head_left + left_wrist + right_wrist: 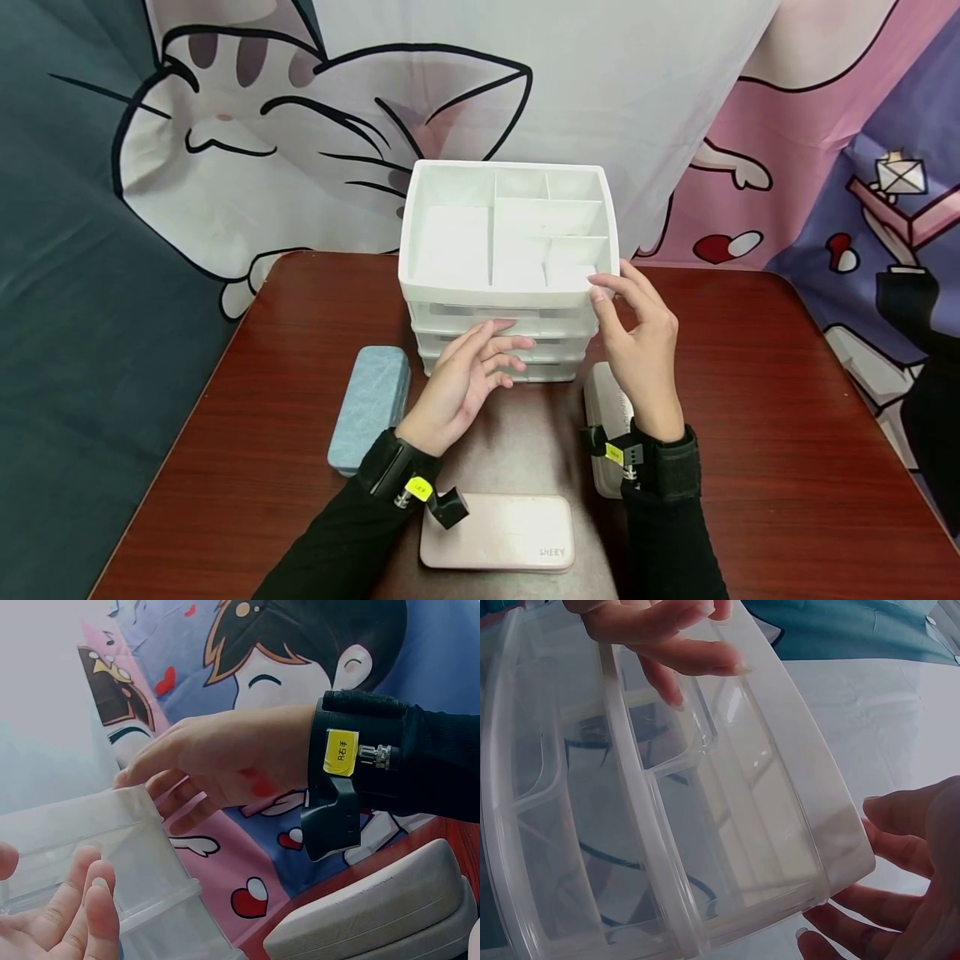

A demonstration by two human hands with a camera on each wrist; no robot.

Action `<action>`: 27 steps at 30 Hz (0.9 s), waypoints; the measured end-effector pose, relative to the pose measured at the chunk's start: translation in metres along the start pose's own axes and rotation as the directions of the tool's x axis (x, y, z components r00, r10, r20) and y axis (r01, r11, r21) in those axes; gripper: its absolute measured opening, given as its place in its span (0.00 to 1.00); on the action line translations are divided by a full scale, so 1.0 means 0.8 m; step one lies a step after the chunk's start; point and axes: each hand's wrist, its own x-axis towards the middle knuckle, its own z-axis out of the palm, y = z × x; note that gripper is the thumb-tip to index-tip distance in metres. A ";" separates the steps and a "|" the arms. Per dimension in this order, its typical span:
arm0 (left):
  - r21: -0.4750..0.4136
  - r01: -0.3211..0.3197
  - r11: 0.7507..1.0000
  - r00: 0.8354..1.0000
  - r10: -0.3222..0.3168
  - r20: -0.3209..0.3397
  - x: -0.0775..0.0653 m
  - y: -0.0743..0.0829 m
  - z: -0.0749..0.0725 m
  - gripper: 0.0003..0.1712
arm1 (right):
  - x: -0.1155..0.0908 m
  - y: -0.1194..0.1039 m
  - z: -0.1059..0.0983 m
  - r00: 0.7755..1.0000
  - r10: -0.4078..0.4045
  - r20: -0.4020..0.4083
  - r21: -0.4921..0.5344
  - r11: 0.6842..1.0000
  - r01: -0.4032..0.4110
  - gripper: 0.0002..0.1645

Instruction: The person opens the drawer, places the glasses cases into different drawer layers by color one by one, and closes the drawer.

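Observation:
A white plastic drawer organizer point(510, 293) stands on the table, with a divided compartment tray on top and several translucent drawers below. My left hand point(472, 379) is in front of the drawers, its fingers loosely spread and nothing in its grasp. In the right wrist view the left fingers point(660, 645) hang before the drawer fronts. At the organizer's front right top corner is my right hand point(637, 333), thumb and fingers loosely about the edge. The left wrist view has the right hand point(217, 761) touching that corner.
A blue case point(369, 408) lies left of the organizer. To the right, a light grey case point(603, 408) is partly hidden beneath the right wrist. A pale pink case point(498, 533) lies at the front of the brown table point(780, 433). Printed cloth point(600, 83) hangs behind.

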 end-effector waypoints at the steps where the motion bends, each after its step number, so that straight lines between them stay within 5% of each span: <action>1: -0.001 0.001 1.000 1.000 -0.001 -0.001 0.000 0.000 0.000 0.25 | 0.000 0.000 0.000 1.000 -0.002 0.002 0.001 1.000 0.002 0.10; 27: -0.012 0.004 1.000 1.000 -0.004 0.006 -0.005 -0.001 0.000 0.24 | 0.001 0.003 0.002 0.999 -0.034 0.010 -0.014 0.999 0.034 0.10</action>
